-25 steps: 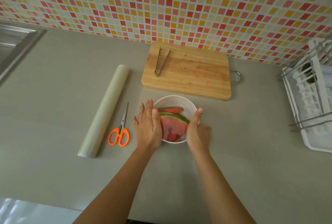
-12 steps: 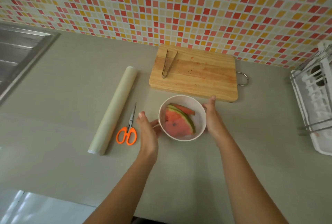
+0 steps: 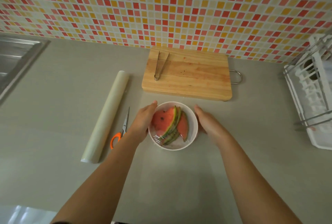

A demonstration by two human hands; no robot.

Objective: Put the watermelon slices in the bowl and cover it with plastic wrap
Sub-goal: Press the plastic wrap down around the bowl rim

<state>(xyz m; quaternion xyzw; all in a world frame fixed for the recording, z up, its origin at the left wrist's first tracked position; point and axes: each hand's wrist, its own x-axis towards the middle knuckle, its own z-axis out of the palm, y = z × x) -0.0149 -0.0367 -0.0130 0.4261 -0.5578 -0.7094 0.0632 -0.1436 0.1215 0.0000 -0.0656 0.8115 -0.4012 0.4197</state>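
We cup the white bowl [image 3: 192, 134] between flat, extended fingers: left hand [image 3: 142, 123] on its rim, right hand [image 3: 208, 123] beside it. Glossy wrinkled plastic wrap [image 3: 162, 138] covers the watermelon slices [image 3: 166, 119] between our fingertips. Bare matte counter [image 3: 179, 179] lies behind our wrists; the wooden cutting board [image 3: 194, 78] sits beyond.

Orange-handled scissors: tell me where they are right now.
In the head view, the orange-handled scissors lie on the grey counter, between the plastic wrap roll and the left hand.
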